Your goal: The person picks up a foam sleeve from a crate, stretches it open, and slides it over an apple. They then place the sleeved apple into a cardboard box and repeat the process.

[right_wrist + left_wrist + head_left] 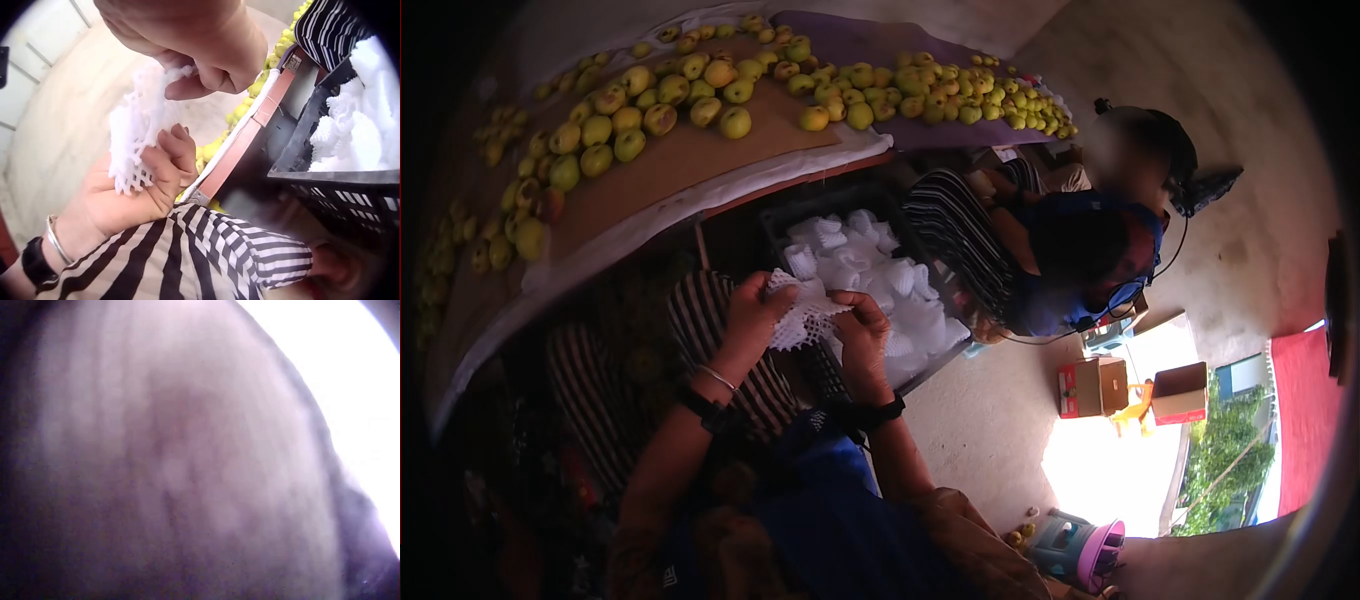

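Observation:
A white foam net sleeve [808, 312] is stretched between both hands in the head view. My left hand [752, 318] grips one side of it; in the right wrist view the fingers of that left hand [134, 194] curl round the net [134, 131]. My right hand [864, 335] pinches the other edge between thumb and fingers, and the right wrist view shows this right hand [200, 44] above the left one. Just beyond the hands stands a black crate [945, 362] holding many white foam nets [880, 290]. Blurred skin fills most of the left wrist view.
Yellow-green apples [660, 120] lie across a cloth-edged table [690, 185] beyond the hands. A seated person [1090, 240] in striped and blue clothing is right of the crate. Cardboard boxes [1092, 388] and a pink-rimmed bucket [1090, 550] stand on the floor at the right.

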{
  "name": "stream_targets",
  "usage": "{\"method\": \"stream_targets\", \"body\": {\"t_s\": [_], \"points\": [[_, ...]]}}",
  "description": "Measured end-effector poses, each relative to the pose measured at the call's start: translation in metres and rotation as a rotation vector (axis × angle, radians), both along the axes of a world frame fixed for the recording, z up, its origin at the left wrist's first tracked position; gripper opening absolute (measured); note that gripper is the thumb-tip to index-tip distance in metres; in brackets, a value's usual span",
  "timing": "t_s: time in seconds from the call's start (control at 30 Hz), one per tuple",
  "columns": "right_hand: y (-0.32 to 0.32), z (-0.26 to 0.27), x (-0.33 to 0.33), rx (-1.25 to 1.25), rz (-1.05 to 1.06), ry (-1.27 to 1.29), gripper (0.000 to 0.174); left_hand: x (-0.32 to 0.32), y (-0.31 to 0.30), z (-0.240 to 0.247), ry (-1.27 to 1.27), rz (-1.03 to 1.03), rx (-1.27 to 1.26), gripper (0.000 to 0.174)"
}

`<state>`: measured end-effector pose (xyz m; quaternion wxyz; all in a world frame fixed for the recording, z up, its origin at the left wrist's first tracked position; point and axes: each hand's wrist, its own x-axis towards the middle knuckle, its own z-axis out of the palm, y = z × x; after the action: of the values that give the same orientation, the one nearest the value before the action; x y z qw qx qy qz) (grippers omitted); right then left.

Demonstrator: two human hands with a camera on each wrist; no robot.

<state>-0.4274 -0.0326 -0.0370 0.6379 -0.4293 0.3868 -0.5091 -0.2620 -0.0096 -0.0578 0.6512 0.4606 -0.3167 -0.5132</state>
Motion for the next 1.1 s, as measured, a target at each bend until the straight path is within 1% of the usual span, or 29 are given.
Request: {"method": "stream_targets", "body": {"t_s": [0.1,0.2,0.3,0.4,0.5,0.53,0.6,0.63,0.7,0.73,0.77,0.83,0.87,0.9,0.93,0.97,1.03,1.1], "points": [[-0.004,-0.006,-0.013,0.021,0.008,0.097,0.015,-0.003,-0.002,-0.005,-0.096,0.072,-0.031,0.020],[0.000,0.008,-0.008,-0.020,-0.157,0.149,0.023,-0.003,-0.005,-0.009,-0.113,0.195,-0.072,0.021],[0.000,-0.006,-0.009,-0.176,-0.199,0.446,0.035,-0.002,-0.006,-0.008,-0.136,0.230,-0.058,0.022],[0.011,-0.006,0.002,-0.075,0.089,0.457,0.047,-0.004,-0.002,0.001,-0.126,0.233,-0.026,0.021],[0.020,-0.003,0.022,-0.094,0.175,0.194,0.050,-0.002,-0.001,0.000,-0.173,0.163,-0.071,0.019],[0.018,0.001,0.018,-0.048,0.239,0.292,0.045,-0.001,0.000,0.000,-0.190,0.153,-0.072,0.019],[0.017,0.009,0.015,0.077,0.314,0.233,0.040,0.000,0.001,0.000,-0.223,0.133,-0.073,0.018],[0.016,0.012,0.013,0.140,0.350,0.205,0.038,0.000,0.002,0.003,-0.222,0.168,-0.085,0.018],[0.016,0.014,0.008,0.174,0.312,0.093,0.031,-0.004,0.002,0.007,-0.219,0.241,-0.095,0.017],[0.018,0.014,0.006,0.202,0.300,0.034,0.029,-0.004,0.002,0.006,-0.176,0.233,-0.118,0.016],[0.010,-0.013,-0.004,0.115,0.294,0.109,0.023,-0.003,0.001,0.003,-0.138,0.234,-0.133,0.016],[0.012,-0.004,-0.011,0.154,0.197,0.155,0.020,-0.006,0.001,0.008,-0.084,0.239,-0.160,0.017],[0.009,-0.006,-0.016,0.142,0.194,0.216,0.018,-0.004,0.000,0.002,-0.088,0.246,-0.155,0.017],[0.012,-0.001,-0.020,0.102,0.125,0.274,0.017,-0.005,-0.001,0.001,-0.064,0.258,-0.175,0.018],[0.013,-0.002,-0.020,0.104,0.079,0.225,0.020,-0.004,0.000,0.001,-0.084,0.241,-0.164,0.016],[0.012,0.002,-0.019,0.206,0.054,0.169,0.027,-0.004,0.000,0.002,-0.099,0.220,-0.160,0.015],[0.017,0.020,-0.008,0.241,0.114,0.117,0.033,-0.004,0.000,0.004,-0.113,0.220,-0.137,0.015],[0.019,0.022,-0.002,0.130,0.231,0.254,0.032,-0.006,0.000,0.006,-0.112,0.214,-0.143,0.016]]}}
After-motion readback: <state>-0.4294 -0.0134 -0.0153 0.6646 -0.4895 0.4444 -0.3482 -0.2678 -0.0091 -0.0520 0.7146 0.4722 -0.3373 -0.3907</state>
